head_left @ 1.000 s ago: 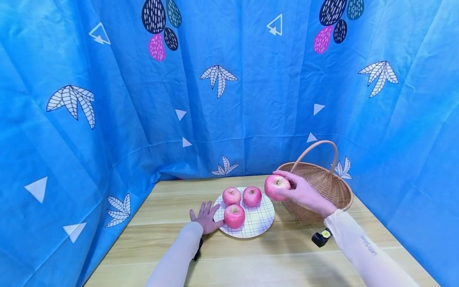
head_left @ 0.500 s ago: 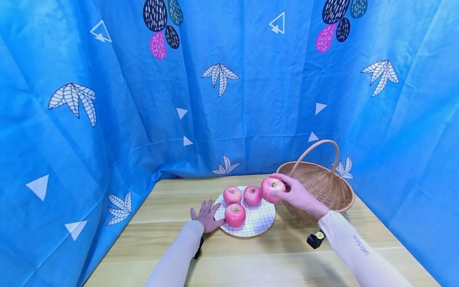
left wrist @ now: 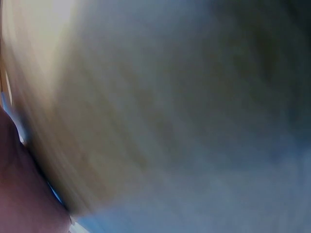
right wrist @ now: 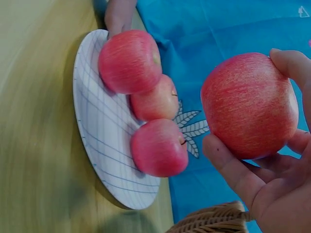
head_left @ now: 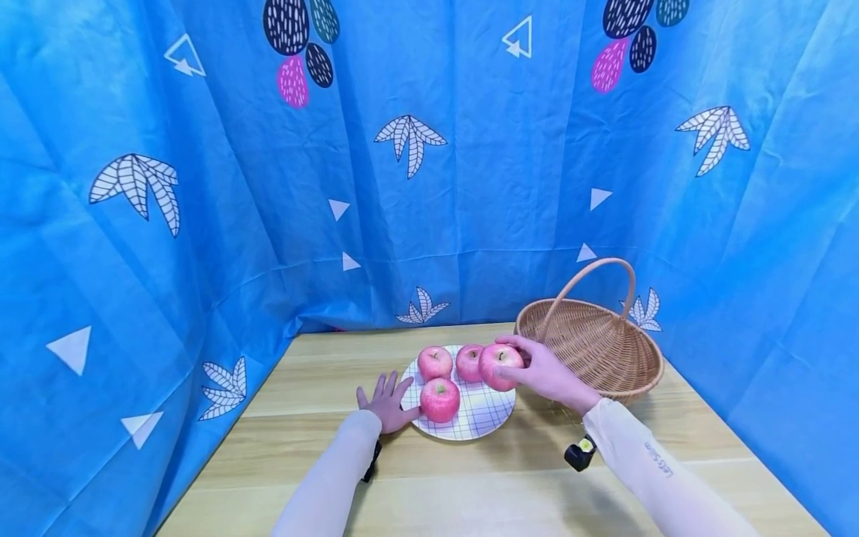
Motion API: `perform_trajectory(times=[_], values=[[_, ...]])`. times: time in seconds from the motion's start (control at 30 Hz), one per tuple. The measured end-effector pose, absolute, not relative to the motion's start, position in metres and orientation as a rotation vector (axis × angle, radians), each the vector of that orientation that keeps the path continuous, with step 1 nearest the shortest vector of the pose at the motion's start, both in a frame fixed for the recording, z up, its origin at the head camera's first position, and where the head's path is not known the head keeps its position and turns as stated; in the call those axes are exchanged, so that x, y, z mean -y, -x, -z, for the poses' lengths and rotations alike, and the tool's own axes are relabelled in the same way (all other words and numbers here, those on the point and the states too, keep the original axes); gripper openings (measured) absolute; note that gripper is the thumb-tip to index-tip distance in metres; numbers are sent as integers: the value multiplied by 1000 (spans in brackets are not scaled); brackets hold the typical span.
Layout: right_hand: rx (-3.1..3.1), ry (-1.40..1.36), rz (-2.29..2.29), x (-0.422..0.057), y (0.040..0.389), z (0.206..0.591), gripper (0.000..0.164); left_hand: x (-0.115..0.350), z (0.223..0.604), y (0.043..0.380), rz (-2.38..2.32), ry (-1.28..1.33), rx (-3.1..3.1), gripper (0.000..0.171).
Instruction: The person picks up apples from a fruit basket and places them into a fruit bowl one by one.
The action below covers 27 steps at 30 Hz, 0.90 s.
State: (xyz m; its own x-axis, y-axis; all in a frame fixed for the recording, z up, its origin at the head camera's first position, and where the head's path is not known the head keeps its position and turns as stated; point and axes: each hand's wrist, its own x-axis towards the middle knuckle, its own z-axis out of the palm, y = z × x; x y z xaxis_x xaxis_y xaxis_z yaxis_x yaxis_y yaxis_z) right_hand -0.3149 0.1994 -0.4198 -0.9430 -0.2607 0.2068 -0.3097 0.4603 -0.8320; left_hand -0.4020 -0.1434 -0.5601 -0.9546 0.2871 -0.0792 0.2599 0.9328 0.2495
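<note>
My right hand point(head_left: 552, 373) grips a red apple point(right wrist: 250, 104) with thumb and fingers around its sides, above the right part of a white plate point(head_left: 479, 418) with a blue grid pattern. On the plate sit three more apples: a front one point(head_left: 440, 400), a back left one point(head_left: 435, 363) and a back right one point(head_left: 468, 362), partly covered by the held apple in the head view. With fingers spread, my left hand point(head_left: 388, 405) rests at the plate's left rim, its thumb close to the front apple. The left wrist view is mostly blurred tabletop.
Right of the plate stands a brown wicker basket point(head_left: 604, 350) with a tall arched handle point(head_left: 590, 265). Wood-grain tabletop point(head_left: 429, 485) extends in front. A blue patterned curtain point(head_left: 429, 209) encloses the back and sides.
My right hand has carried its apple left and slightly down, away from the basket and over the plate's right side. The left hand and the other apples stay in place.
</note>
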Motion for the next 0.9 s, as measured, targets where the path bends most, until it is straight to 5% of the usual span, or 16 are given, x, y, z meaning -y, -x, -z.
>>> perform_trajectory(times=[0.9], values=[[2702,-453,-1440,-184,318,455,69,144,561,404,-327,-408,-2975,93]])
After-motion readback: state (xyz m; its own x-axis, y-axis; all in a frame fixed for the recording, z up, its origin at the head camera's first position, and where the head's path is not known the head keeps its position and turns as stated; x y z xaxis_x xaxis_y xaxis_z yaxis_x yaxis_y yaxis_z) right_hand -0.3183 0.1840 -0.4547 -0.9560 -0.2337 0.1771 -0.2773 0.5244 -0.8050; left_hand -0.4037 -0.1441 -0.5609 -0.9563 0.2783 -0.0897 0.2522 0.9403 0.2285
